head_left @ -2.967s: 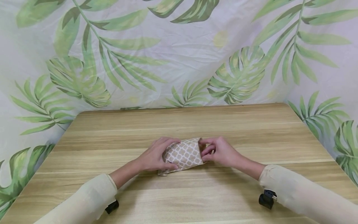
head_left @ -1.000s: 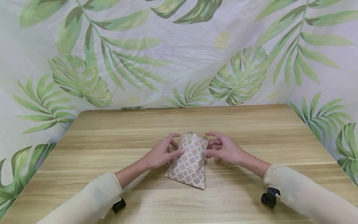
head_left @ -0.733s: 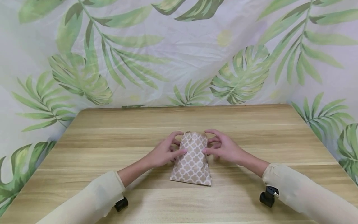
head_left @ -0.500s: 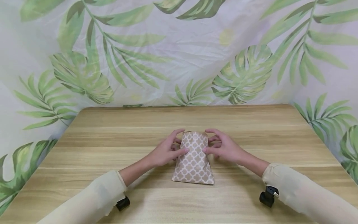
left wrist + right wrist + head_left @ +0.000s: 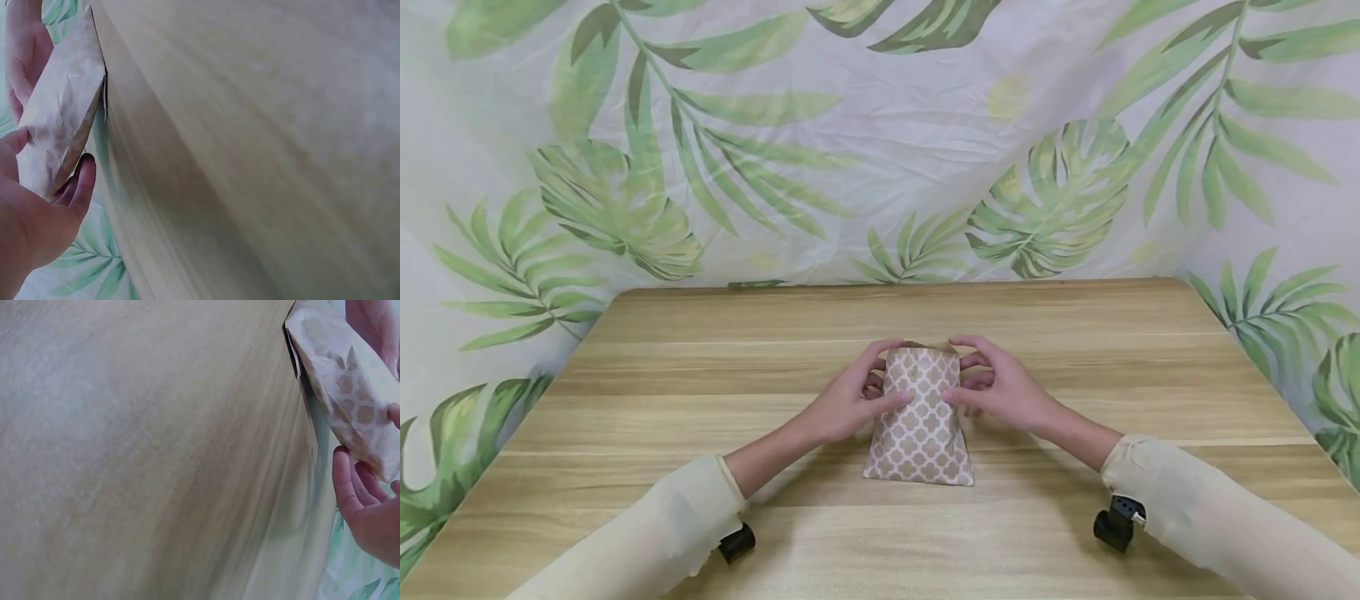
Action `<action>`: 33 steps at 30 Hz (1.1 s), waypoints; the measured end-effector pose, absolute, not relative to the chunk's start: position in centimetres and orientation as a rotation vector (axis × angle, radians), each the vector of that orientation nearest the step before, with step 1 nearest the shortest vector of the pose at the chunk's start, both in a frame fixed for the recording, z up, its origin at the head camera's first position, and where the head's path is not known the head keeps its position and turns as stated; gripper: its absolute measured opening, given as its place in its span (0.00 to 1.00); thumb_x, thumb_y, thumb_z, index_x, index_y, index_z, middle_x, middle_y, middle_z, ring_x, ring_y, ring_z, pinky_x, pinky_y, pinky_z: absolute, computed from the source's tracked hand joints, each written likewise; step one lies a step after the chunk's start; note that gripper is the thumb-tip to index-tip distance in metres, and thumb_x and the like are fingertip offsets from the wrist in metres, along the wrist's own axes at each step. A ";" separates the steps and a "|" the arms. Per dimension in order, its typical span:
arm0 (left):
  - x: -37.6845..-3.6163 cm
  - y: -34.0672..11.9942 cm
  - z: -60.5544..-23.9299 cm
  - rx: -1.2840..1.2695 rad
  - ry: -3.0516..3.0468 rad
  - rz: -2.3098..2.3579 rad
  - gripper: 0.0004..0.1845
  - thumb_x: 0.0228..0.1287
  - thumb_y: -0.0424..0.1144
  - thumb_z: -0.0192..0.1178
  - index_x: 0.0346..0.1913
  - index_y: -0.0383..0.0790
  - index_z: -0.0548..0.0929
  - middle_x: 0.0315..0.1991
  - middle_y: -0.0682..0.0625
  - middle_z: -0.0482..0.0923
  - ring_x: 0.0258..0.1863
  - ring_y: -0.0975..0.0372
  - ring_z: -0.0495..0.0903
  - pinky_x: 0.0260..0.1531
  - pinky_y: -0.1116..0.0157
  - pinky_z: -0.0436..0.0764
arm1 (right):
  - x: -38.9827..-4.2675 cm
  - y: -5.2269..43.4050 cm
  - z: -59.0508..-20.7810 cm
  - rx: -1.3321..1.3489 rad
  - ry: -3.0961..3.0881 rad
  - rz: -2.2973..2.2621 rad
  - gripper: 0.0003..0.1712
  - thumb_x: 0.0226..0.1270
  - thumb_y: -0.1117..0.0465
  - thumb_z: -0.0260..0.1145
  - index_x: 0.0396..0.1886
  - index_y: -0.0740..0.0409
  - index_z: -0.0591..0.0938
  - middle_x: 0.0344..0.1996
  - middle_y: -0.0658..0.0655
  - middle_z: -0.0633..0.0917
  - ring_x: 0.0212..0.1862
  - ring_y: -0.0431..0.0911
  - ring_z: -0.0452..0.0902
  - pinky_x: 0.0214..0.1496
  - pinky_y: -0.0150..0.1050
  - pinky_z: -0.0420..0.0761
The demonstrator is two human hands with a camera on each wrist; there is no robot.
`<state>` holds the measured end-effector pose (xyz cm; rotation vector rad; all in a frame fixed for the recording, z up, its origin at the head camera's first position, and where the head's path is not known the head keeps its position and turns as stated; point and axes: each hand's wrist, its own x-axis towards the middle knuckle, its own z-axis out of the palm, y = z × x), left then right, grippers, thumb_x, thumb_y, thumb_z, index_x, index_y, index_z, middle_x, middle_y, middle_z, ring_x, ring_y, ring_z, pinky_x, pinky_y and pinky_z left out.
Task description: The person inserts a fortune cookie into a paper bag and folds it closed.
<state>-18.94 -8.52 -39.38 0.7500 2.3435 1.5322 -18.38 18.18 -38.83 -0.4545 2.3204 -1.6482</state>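
2 hands frame a small paper bag [image 5: 920, 421] with a tan-and-white lattice print, which stands near the middle of the wooden table [image 5: 700, 367], its wide bottom edge on the wood and its narrower top leaning away from me. My left hand [image 5: 850, 400] curls round the bag's left edge, thumb on the printed front and fingers bent behind. My right hand [image 5: 1000, 392] mirrors it on the right edge, thumb pressing the front, fingers hooked at the back. I judge the grip sits high and on both sides so the bag stays propped up rather than falling flat. Behind the table hangs a leaf-print cloth [image 5: 880, 142].
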 end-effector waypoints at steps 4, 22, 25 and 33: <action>-19.0 -8.2 -39.1 0.792 2.338 1.590 0.38 0.70 0.34 0.68 0.78 0.42 0.62 0.55 0.37 0.79 0.44 0.54 0.85 0.42 0.61 0.87 | -18.4 18.2 -38.7 -0.536 2.337 -1.711 0.44 0.66 0.69 0.75 0.77 0.67 0.63 0.55 0.70 0.77 0.50 0.56 0.85 0.46 0.38 0.87; -19.4 -7.6 -37.3 1.180 2.723 1.452 0.36 0.61 0.34 0.75 0.69 0.32 0.71 0.64 0.37 0.77 0.52 0.50 0.84 0.47 0.61 0.87 | -17.9 17.7 -37.0 -0.977 2.737 -1.668 0.40 0.56 0.75 0.78 0.68 0.70 0.73 0.55 0.68 0.82 0.45 0.58 0.86 0.43 0.44 0.89; -19.5 -7.5 -37.2 1.275 2.768 1.427 0.35 0.60 0.33 0.76 0.68 0.31 0.72 0.63 0.37 0.78 0.53 0.50 0.84 0.47 0.63 0.87 | -17.9 17.7 -36.9 -1.090 2.797 -1.668 0.39 0.52 0.77 0.79 0.66 0.72 0.75 0.56 0.68 0.83 0.44 0.57 0.86 0.41 0.44 0.89; -19.4 -7.5 -37.0 1.495 2.837 1.409 0.33 0.55 0.31 0.78 0.62 0.30 0.75 0.57 0.37 0.80 0.48 0.51 0.84 0.44 0.64 0.87 | -17.9 17.8 -36.6 -1.306 2.941 -1.578 0.39 0.45 0.78 0.82 0.60 0.74 0.77 0.53 0.67 0.84 0.43 0.56 0.85 0.39 0.41 0.89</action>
